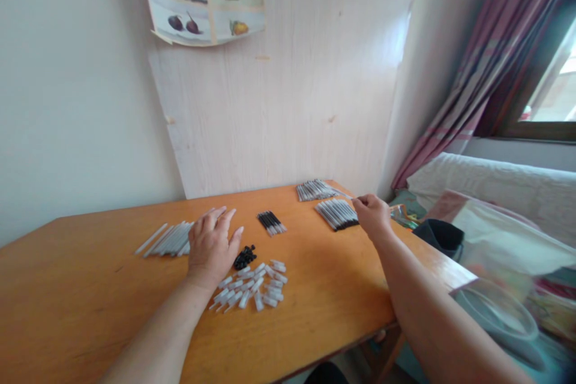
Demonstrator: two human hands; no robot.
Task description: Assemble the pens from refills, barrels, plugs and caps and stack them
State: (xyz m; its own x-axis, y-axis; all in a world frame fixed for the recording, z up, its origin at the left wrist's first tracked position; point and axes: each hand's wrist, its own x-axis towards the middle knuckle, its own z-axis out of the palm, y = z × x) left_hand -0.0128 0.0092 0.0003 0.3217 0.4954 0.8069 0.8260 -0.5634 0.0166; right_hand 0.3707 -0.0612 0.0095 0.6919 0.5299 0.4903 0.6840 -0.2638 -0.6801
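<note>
My left hand (pixel 211 249) is open, fingers spread, over the right end of a row of whitish pen barrels (pixel 168 240). Just right of its thumb lies a small heap of black plugs (pixel 245 257). Several translucent white pen caps (pixel 252 288) are scattered in front of them. At the table's right side my right hand (pixel 373 213) pinches the end of a thin pale pen (pixel 342 193), which points toward the back pile of pens (pixel 314 190). Beside that hand lies a second row of pens with black ends (pixel 336 215). A short row of dark pen refills (pixel 271 223) sits mid-table.
The orange wooden table (pixel 135 312) meets a pale board (pixel 279 102) at the back. Beyond its right edge are a black container (pixel 438 237), a clear plastic tub (pixel 497 312) and white cloth (pixel 499 186). Fruit pictures (pixel 202 0) hang above.
</note>
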